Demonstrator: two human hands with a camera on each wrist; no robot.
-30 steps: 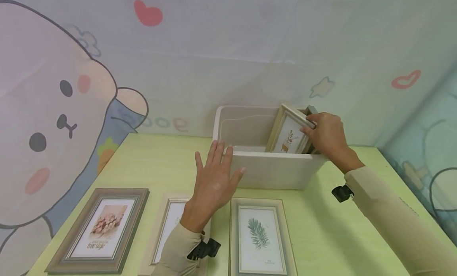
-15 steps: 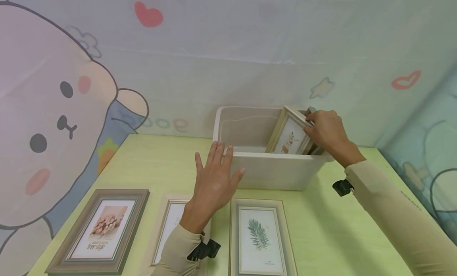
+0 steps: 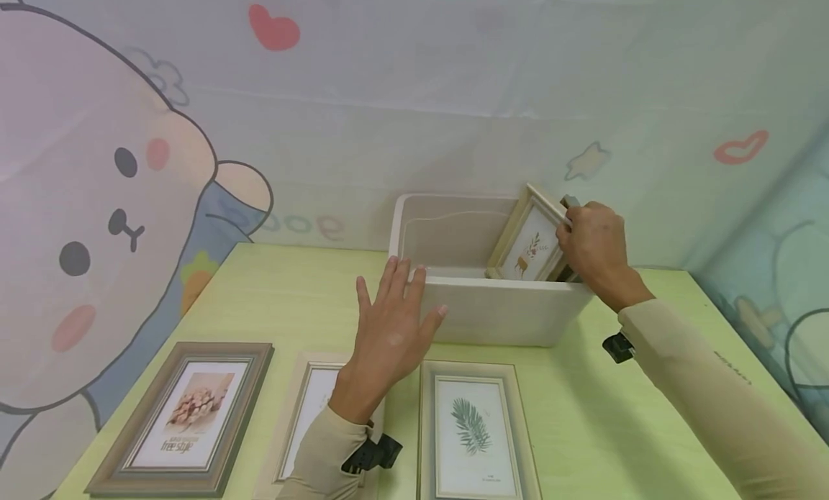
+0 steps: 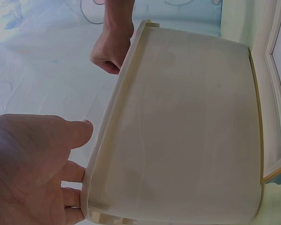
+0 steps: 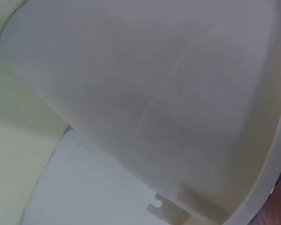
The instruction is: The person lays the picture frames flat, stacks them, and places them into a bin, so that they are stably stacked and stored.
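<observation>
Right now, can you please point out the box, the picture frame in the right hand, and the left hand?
box (image 3: 499,313), head view, its bare front wall.
picture frame (image 3: 532,244), head view, the printed picture.
left hand (image 3: 391,334), head view, the back.

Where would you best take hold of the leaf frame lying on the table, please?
The leaf frame lies flat on the table, so probably pinch its long side edges from above; its right edge is clear, while the left hand crowds the other.
</observation>
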